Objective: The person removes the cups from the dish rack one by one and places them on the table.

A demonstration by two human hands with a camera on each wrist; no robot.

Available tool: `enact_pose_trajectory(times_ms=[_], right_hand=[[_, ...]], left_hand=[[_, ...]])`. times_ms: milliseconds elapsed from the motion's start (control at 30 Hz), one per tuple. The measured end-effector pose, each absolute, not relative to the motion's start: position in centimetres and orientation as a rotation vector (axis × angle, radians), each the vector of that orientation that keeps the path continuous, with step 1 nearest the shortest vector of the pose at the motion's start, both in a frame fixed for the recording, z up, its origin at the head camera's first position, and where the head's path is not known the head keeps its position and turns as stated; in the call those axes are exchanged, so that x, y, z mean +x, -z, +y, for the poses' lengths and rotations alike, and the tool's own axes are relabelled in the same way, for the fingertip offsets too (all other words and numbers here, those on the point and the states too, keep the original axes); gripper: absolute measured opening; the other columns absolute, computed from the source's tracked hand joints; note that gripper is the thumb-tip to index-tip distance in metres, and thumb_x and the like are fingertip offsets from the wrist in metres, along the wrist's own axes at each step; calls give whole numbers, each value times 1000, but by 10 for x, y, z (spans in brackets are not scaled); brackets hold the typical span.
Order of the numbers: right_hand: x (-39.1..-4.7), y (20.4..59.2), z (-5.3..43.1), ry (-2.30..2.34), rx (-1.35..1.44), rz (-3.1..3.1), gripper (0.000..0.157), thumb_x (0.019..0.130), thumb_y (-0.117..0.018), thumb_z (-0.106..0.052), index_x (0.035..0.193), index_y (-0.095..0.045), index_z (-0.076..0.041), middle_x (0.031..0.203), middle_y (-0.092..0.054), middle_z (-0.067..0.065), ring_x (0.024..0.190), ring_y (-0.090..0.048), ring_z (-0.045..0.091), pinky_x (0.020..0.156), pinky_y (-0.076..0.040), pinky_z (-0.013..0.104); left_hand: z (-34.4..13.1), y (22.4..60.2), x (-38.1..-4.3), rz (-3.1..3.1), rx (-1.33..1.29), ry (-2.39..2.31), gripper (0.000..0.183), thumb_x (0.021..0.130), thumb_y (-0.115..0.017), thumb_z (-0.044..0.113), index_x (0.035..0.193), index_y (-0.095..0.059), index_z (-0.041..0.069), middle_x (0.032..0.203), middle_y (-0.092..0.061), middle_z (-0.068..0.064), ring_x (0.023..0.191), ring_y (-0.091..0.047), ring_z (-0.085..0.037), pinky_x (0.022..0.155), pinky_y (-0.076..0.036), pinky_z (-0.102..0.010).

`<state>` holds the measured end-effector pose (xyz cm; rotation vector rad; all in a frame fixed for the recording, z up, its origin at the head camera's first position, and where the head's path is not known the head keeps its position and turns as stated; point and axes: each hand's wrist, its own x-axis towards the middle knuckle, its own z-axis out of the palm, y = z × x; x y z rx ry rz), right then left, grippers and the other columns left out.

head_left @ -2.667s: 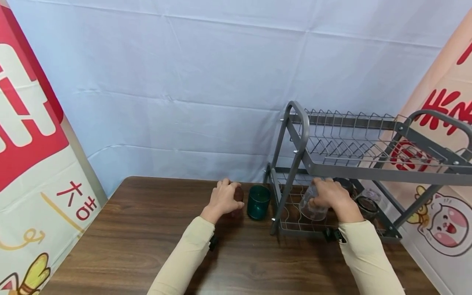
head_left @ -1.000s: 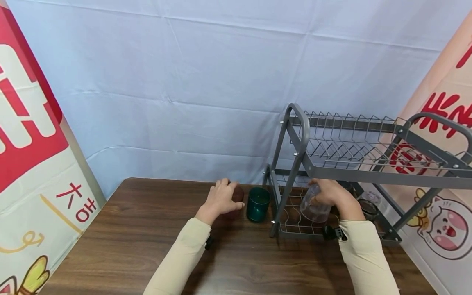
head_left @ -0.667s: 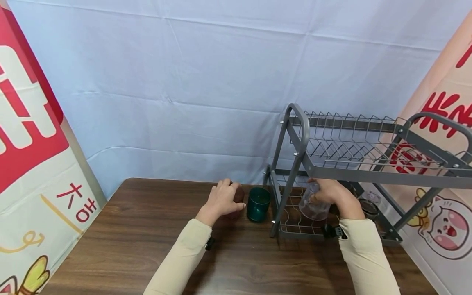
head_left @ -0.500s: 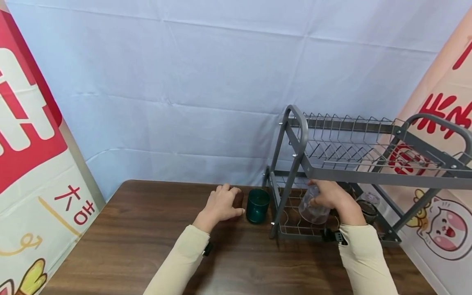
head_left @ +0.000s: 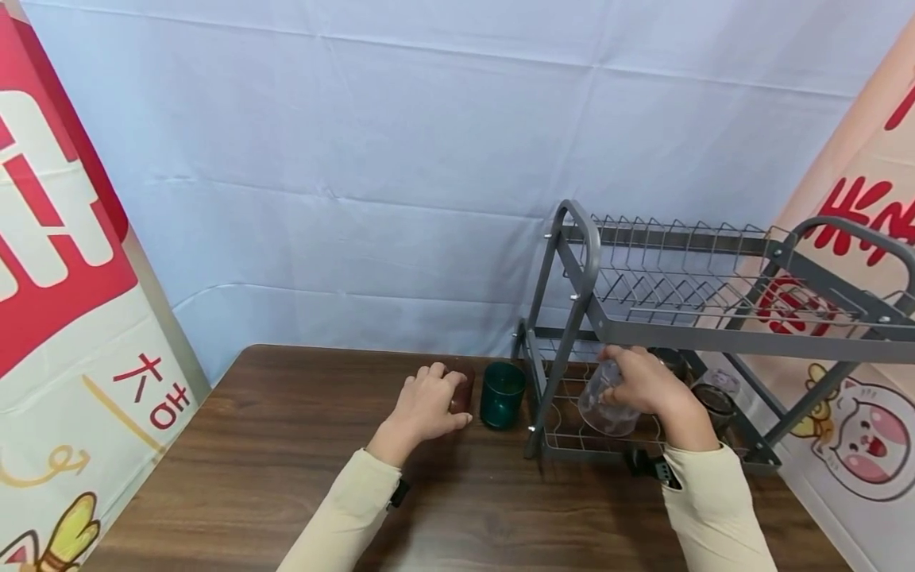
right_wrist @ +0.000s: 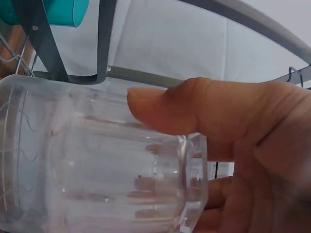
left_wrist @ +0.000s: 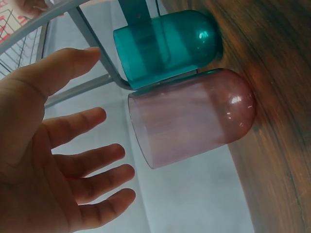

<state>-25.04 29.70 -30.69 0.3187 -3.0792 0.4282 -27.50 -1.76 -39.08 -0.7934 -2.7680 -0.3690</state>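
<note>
My left hand, fingers spread and relaxed, is beside a translucent pink cup. In the left wrist view a gap shows between the fingertips and that cup's rim. Touching or nearly touching the pink one, a teal cup stands upright on the table. On the rack's lower tier my right hand grips a clear ribbed cup near its base, thumb along one side and fingers behind. The cup is upside down, wide mouth toward the wire shelf.
A grey two-tier dish rack stands at the right; its upper wire tier overhangs my right hand. Dark glass cups sit right of that hand on the lower tier. The wooden table meets a pale cloth backdrop.
My left hand has drawn slightly back and left from the pink cup, so more of the cup shows. The right hand still holds the clear cup in nearly the same place.
</note>
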Motion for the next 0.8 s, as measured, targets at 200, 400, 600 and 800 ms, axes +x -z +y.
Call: enact_pose_trajectory(times_ms=[200, 400, 600, 800], right_hand=[[-238, 306, 293, -453, 314, -3078, 55, 72, -77, -10, 121, -54, 0, 108, -46, 32, 92, -49, 44, 64, -44, 48], [-225, 305, 286, -432, 374, -3069, 55, 72, -78, -10, 120, -54, -1, 109, -46, 31, 94, -49, 44, 65, -43, 48], [-211, 304, 279, -443, 423, -3027, 55, 72, -77, -10, 121, -55, -2, 107, -48, 26, 94, -49, 41, 64, -42, 45], [-202, 308, 276, -447, 445, -2970, 56, 72, -79, -13, 121, -55, -3, 107, -49, 24, 91, -51, 38, 63, -43, 45]], left_hand=[[-24, 395, -266, -2759, -805, 354, 55, 78, -71, 42, 123, -59, 11, 112, -52, -12, 93, -49, -27, 70, -40, -39], [-31, 399, -258, -2734, -819, 336, 55, 77, -72, 42, 121, -60, 10, 108, -53, -12, 89, -48, -25, 68, -39, -38], [-37, 402, -250, -2717, -835, 357, 52, 77, -72, 40, 117, -61, 9, 104, -52, -11, 87, -47, -25, 66, -38, -36], [-42, 406, -243, -2710, -834, 392, 51, 78, -72, 37, 118, -61, 9, 110, -52, -13, 93, -49, -28, 68, -39, -38]])
